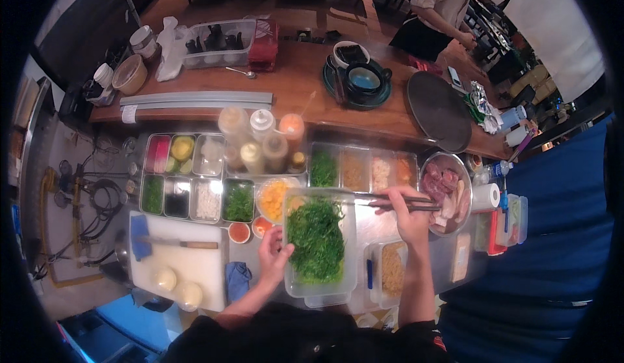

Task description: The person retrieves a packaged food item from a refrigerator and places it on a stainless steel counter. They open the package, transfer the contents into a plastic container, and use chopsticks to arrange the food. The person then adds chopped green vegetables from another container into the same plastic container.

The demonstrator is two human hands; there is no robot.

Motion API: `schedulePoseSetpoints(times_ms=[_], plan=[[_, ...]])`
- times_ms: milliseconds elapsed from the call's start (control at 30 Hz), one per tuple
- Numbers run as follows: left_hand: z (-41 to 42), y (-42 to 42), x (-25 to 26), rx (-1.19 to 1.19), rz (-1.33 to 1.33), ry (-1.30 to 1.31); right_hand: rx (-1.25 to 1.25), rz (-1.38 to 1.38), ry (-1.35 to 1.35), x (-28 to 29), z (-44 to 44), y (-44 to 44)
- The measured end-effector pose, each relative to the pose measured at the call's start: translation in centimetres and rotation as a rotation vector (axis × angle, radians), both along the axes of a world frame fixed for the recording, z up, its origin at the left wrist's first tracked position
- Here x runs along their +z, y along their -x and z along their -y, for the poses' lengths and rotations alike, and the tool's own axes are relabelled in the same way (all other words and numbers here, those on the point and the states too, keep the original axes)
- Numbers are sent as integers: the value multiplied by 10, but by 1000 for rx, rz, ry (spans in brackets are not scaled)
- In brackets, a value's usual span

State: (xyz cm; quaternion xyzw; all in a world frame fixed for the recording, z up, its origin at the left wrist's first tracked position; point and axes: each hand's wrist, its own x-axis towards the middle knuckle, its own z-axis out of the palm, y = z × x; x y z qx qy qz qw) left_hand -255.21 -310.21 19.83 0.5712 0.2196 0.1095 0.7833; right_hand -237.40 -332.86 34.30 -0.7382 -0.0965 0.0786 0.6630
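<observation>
My right hand (pixel 407 214) grips a pair of dark chopsticks (pixel 419 203), whose far ends reach left over the top edge of a clear plastic container (pixel 350 270). Green shredded seaweed salad (pixel 318 241) fills much of that container. At the container's left wall is my left hand (pixel 275 256), fingers slightly curled; whether it touches the wall cannot be told. Left of it lie a folded blue cloth (pixel 238 280) and a white cutting board (pixel 185 270), with a wooden-handled knife (pixel 199 244) on it. A steel bowl of raw meat (pixel 469 187) stands right of my right hand.
Metal trays of chopped ingredients (pixel 207 202) and squeeze bottles (pixel 262 124) line the counter's back. A second container (pixel 378 294) holds brown crumbs. Beyond, a wooden ledge (pixel 292 90) carries stacked dishes (pixel 363 80) and a round dark tray (pixel 436 109). Another person (pixel 438 12) stands past it.
</observation>
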Motion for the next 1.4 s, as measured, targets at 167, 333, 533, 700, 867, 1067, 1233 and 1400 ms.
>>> schedulePoseSetpoints(times_ms=[167,333,533,700,867,1067,1233,1400], plan=[[-4,-33,-2,-96,137,-86,156,253,436,-8,-4,-4],[-17,-44,-2,-233,177,-78,247,-179,136,-42,-3,12],[-6,-57,-1,-184,98,-114,417,-289,321,-26,-13,44],[-13,-54,1,-216,90,-97,349,-142,373,18,-1,37],[-17,-62,12,-224,74,-143,514,4,394,5,21,33],[-21,-69,11,-132,48,-117,285,-98,210,-41,15,84],[-6,-68,17,-118,54,-192,47,-254,40,-54,4,110],[15,-65,35,-91,65,-195,-100,-393,-154,-64,1,115]])
